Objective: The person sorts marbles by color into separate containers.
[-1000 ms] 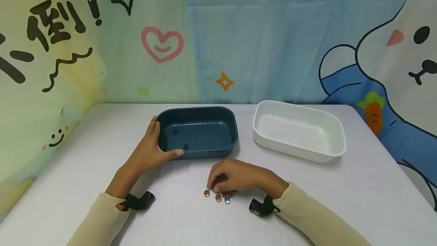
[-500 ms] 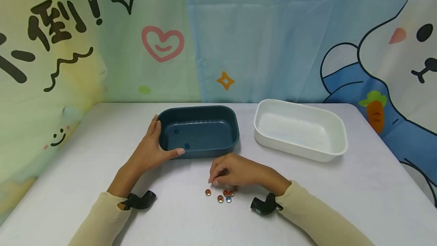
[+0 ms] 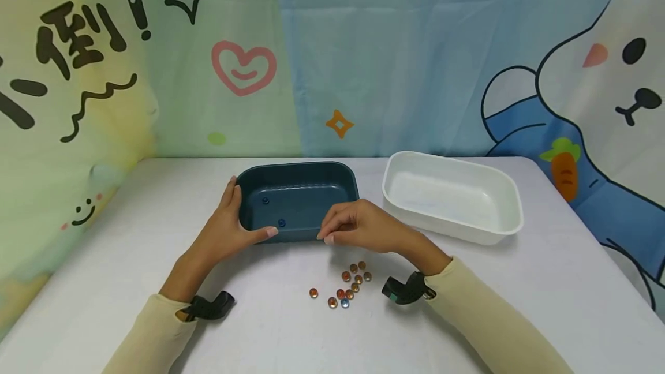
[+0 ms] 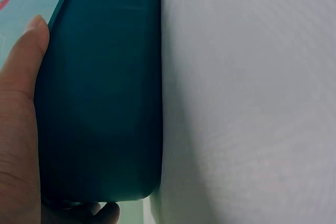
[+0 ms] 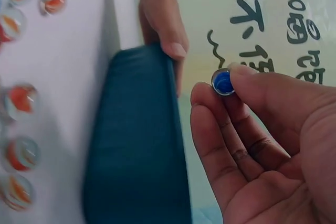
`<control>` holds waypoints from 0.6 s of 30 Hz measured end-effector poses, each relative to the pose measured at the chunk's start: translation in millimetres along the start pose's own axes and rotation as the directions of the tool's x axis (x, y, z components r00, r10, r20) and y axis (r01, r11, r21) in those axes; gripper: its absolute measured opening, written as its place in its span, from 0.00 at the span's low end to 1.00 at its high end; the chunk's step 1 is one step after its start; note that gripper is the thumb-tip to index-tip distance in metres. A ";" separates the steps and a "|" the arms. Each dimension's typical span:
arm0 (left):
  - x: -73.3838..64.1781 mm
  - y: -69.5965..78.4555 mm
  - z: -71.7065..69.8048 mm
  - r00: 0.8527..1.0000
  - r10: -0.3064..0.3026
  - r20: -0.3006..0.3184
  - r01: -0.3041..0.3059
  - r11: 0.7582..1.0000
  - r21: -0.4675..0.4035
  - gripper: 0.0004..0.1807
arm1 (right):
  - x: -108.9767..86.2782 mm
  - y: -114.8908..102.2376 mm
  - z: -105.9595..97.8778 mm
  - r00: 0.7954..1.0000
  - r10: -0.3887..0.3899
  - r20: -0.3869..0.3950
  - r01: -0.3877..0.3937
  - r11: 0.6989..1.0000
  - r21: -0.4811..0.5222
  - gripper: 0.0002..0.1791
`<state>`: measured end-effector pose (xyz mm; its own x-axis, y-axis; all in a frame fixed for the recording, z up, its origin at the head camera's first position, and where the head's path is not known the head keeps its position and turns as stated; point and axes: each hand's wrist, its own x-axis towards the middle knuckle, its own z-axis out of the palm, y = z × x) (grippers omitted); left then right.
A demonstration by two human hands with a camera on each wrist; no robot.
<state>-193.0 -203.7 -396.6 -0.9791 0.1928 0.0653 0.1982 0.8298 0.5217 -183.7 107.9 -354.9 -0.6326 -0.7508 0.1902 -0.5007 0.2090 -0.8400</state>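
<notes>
In the head view, my left hand (image 3: 225, 229) holds the left end of a dark teal plastic tub (image 3: 312, 195), thumb along the front rim and fingers at the side. Two dark blue marbles (image 3: 281, 223) lie inside it. Above the tub's front right rim is my right hand (image 3: 366, 227). The right wrist view shows it pinching a clear marble with a blue core (image 5: 222, 82) between thumb and fingertips. On the table in front of the tub lie several orange-swirled marbles (image 3: 340, 294) and one light blue marble (image 3: 345, 303).
A white plastic tub (image 3: 447, 226) stands to the right of the teal one, slightly angled. White cloth covers the table (image 3: 260, 328). A printed curtain (image 3: 395, 74) hangs behind and to the left.
My right hand has lifted from among the marbles on the table and moved away from me to the teal tub's front rim, with a marble pinched. My left hand stays on the tub.
</notes>
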 end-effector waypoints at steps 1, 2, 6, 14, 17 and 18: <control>-0.1 -0.3 0.0 1.000 -0.002 0.000 0.002 1.000 0.001 0.71 | 1.9 -0.4 -2.5 1.000 0.004 -0.011 -0.004 1.000 -0.006 0.07; -0.1 -0.5 0.1 1.000 -0.002 0.000 0.002 1.000 0.002 0.71 | 4.0 -0.5 -4.9 1.000 0.008 -0.020 -0.008 1.000 -0.011 0.07; 0.0 -0.7 0.6 1.000 -0.005 -0.003 0.005 1.000 -0.001 0.71 | 13.8 1.9 -14.9 0.999 0.014 -0.039 -0.015 0.999 -0.035 0.08; -0.1 1.7 -0.5 1.000 -0.005 -0.006 0.005 1.000 0.002 0.70 | 37.2 6.7 -30.7 0.994 0.085 -0.064 -0.089 0.994 -0.063 0.08; -0.1 1.4 -0.4 1.000 -0.006 -0.004 0.006 1.000 0.001 0.71 | 45.2 9.5 -35.3 0.991 0.116 -0.069 -0.120 0.992 -0.049 0.08; 0.1 1.0 -0.1 1.000 -0.006 -0.004 0.006 1.000 0.000 0.71 | 47.6 10.9 -36.7 0.989 0.130 -0.069 -0.133 0.990 -0.039 0.08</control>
<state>-193.0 -202.9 -396.0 -0.9805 0.1855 0.0652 0.1920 0.8312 0.5218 -240.9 97.5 -336.3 -0.7317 -0.6721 0.1137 -0.4348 0.3318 -0.8372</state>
